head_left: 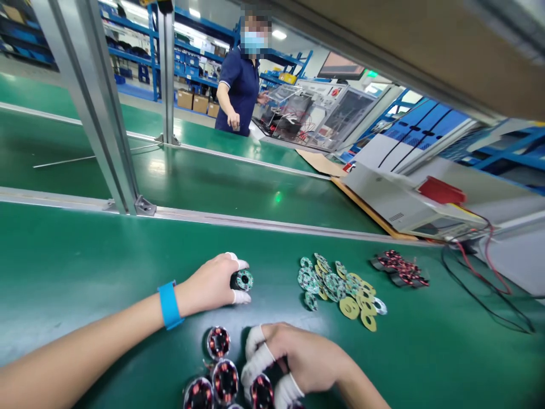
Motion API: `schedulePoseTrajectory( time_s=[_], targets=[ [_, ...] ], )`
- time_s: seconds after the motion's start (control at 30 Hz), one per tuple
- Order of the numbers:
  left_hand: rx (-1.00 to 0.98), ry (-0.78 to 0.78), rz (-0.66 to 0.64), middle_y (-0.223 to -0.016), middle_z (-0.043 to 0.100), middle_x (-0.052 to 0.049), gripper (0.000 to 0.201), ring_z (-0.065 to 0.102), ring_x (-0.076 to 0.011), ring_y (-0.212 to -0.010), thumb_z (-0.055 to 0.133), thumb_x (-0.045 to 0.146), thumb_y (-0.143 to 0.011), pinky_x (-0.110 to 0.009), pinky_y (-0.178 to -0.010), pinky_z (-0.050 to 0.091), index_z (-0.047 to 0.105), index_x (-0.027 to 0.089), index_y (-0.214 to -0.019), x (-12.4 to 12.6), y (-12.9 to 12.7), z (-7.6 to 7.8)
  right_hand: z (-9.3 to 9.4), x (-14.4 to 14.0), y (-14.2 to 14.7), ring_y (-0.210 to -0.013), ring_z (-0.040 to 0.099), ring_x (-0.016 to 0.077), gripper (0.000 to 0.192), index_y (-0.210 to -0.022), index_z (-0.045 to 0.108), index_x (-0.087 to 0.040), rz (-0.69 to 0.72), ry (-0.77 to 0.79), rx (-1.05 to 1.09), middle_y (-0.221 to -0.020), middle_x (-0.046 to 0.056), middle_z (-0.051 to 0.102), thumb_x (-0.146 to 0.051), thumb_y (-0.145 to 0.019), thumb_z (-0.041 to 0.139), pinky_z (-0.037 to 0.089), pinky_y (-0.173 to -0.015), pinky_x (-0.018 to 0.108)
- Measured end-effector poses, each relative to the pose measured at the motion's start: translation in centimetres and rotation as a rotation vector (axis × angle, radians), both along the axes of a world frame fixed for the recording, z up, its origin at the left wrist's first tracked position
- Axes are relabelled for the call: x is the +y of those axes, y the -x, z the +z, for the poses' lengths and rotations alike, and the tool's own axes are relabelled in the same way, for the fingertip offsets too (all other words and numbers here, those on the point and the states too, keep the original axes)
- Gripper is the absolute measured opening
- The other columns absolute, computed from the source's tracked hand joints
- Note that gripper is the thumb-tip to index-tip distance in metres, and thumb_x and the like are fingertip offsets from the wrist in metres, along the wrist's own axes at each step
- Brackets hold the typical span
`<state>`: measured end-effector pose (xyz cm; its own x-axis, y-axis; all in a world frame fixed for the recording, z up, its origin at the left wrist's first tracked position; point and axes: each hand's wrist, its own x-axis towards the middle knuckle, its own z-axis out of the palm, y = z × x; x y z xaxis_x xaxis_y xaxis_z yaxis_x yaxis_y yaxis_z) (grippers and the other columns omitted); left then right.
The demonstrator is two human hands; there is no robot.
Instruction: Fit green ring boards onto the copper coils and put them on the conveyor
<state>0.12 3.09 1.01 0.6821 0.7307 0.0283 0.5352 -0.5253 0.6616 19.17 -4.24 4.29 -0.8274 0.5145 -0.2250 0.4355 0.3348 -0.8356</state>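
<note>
Head view, left hand [212, 284] gripping small motor [242, 280], right hand [293, 358] clasping stator [261, 391], ring boards [336, 284] nearby.

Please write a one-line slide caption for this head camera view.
Left hand grips a small motor stator on the green bench; right hand rests among wound stators, beside ring boards.

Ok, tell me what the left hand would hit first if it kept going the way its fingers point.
The left hand, gripping a small coil part, points right along the belt. It would likely meet the pile of green and yellow discs first, though depth is uncertain.
</note>
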Motion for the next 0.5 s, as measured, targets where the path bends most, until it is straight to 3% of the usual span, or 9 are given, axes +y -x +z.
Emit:
schedulePoseTrajectory(
  time_s=[0.13,0.23,0.33,0.4,0.5],
  targets=[
    [0.053,-0.083,0.030,-0.094,0.063,-0.006,0.039,0.058,-0.0217,-0.090,0.070,0.039,-0.072,-0.030,-0.080,0.045,0.064,0.019,-0.105,0.1,-0.4,-1.1,-0.2,0.7,-1.5,-0.088,0.060,0.0201,0.033,-0.111,0.066,-0.024,-0.150,-0.082,-0.007,-0.097,0.007,0.064,-0.038,-0.082,0.060,0.048,-0.078,0.030],
    [0.101,-0.119,0.042,-0.087,0.063,-0.004,0.032,0.058,-0.0210,-0.085,0.071,0.043,-0.070,-0.028,-0.074,0.045,0.067,0.021,-0.094,-0.2,-0.7,-1.6,-1.5,0.7,-2.7,-0.092,0.058,0.0223,0.044,-0.115,0.062,-0.024,-0.304,-0.178,-0.037,-0.102,0.008,0.061,-0.041,-0.075,0.067,0.048,-0.079,0.032],
    [0.071,-0.101,0.051,-0.083,0.063,-0.002,0.032,0.058,-0.0198,-0.080,0.073,0.047,-0.065,-0.025,-0.068,0.043,0.068,0.022,-0.084,0.0,-1.1,-2.1,-4.5,1.2,-3.2,-0.081,0.057,0.0228,0.043,-0.094,0.069,-0.019,-0.433,-0.294,-0.116,-0.087,0.006,0.062,-0.044,-0.060,0.076,0.047,-0.074,0.031],
    [0.022,-0.090,0.090,-0.075,0.063,0.000,0.026,0.058,-0.0178,-0.074,0.074,0.045,-0.064,-0.023,-0.064,0.042,0.068,0.022,-0.075,1.6,-1.1,-2.3,-6.7,2.6,-3.0,-0.078,0.058,0.0215,0.032,-0.087,0.070,-0.020,-0.518,-0.310,-0.126,-0.080,0.004,0.064,-0.041,-0.063,0.073,0.046,-0.073,0.029],
    [-0.036,-0.173,0.361,-0.080,0.065,-0.001,0.021,0.059,-0.0177,-0.077,0.071,0.039,-0.068,-0.023,-0.068,0.042,0.067,0.021,-0.077,6.4,0.5,-1.4,-8.8,5.3,-2.0,-0.067,0.059,0.0201,0.015,-0.075,0.071,-0.022,-0.600,-0.347,-0.147,-0.065,0.002,0.063,-0.034,-0.074,0.061,0.047,-0.067,0.029]
  ],
)
